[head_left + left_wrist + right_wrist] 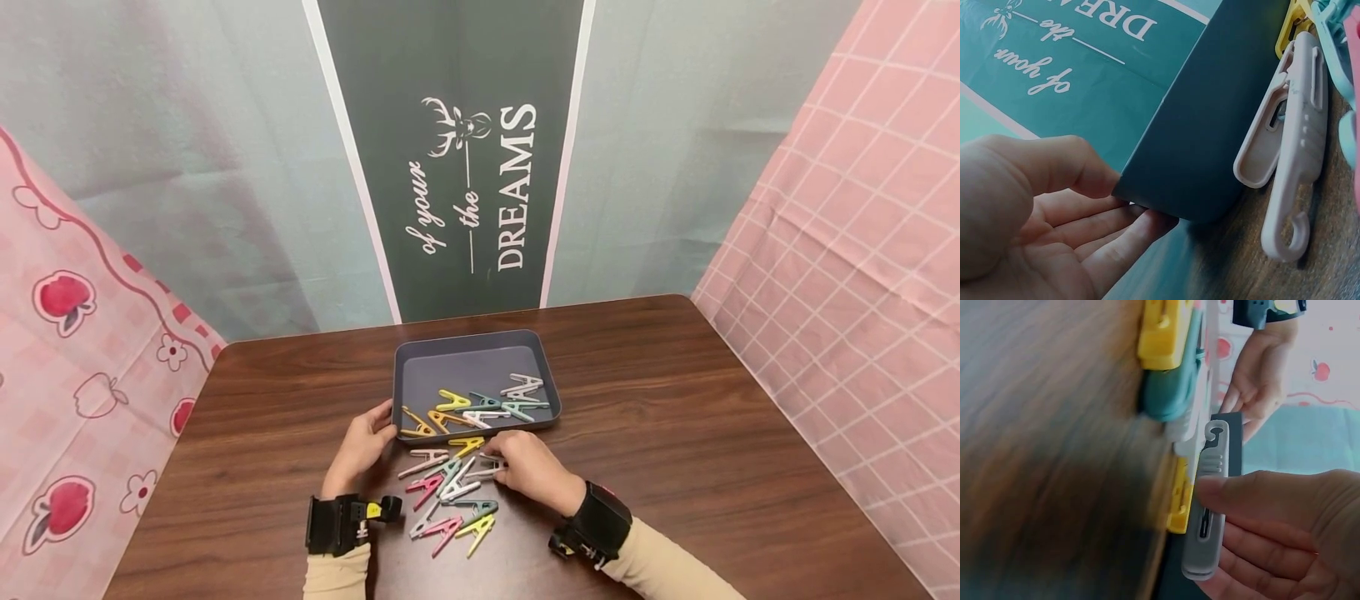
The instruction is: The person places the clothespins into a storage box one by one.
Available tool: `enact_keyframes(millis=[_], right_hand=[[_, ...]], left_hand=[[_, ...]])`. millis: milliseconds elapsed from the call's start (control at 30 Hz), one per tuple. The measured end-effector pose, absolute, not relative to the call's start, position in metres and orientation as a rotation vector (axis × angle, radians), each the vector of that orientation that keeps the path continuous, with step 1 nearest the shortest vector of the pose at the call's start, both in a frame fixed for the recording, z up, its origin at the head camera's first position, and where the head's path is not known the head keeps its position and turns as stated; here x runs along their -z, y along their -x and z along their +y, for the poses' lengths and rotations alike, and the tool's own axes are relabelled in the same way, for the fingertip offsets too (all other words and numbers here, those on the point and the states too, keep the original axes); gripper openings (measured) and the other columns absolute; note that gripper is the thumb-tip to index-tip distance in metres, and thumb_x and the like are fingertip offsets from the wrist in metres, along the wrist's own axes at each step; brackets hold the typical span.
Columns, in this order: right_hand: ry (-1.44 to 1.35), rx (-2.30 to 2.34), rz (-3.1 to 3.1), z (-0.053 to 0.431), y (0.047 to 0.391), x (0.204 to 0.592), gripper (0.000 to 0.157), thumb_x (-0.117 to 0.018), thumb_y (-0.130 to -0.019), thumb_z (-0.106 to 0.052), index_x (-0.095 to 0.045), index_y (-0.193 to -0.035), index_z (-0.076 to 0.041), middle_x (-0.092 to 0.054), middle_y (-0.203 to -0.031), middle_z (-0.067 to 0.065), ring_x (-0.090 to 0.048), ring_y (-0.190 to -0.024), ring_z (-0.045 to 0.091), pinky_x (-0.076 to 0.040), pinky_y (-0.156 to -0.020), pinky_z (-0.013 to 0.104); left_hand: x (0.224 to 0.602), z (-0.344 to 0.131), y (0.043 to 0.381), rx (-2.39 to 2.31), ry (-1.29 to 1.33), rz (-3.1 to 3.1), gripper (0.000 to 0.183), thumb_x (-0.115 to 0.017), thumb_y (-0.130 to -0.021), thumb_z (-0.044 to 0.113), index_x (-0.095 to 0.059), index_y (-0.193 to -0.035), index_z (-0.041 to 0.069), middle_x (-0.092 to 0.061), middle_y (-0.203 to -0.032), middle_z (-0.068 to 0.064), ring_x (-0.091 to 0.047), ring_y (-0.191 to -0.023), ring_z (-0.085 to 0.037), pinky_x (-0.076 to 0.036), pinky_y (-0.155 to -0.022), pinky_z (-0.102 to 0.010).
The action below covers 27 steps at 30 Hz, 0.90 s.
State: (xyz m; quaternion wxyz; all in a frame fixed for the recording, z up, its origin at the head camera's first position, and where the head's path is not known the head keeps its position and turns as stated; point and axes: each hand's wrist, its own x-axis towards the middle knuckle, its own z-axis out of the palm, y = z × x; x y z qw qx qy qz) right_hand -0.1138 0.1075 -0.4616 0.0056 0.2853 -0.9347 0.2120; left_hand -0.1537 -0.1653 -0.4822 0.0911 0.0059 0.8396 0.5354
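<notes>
- Gray clip (1200, 553): just outside the tray's near wall, beside the pile; the right grip (531, 468) pinches it. A twist could make it slip from the thumb.
- Pile: a neighboring white clip (459, 482) could snag on low sideways travel.
- Tray (467, 367): its near left corner is pinched by the left grip (362, 446); lifting there could slide the clips inside. The near wall could catch a low hand.
- Room: the tray's far half, and tabletop (645, 400) to the right.
</notes>
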Motion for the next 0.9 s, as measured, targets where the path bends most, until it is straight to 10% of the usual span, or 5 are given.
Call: enact_keyframes(millis=[900], right_hand=[[-0.896, -0.907, -2.899, 0.075, 0.131, 0.424, 0.026, -0.077, -0.078, -0.012, -0.072, -0.103, -0.006, -0.072, -0.095, 0.005, -0.062, -0.08, 0.014, -0.05, -0.069, 0.022]], left_hand=[[0.48, -0.162, 0.155, -1.599, 0.039, 2.502, 0.051, -0.047, -0.093, -0.005, -0.037, -0.143, -0.011, -0.051, -0.136, -0.034, -0.053, -0.128, -0.042, -0.051, -0.102, -0.045]])
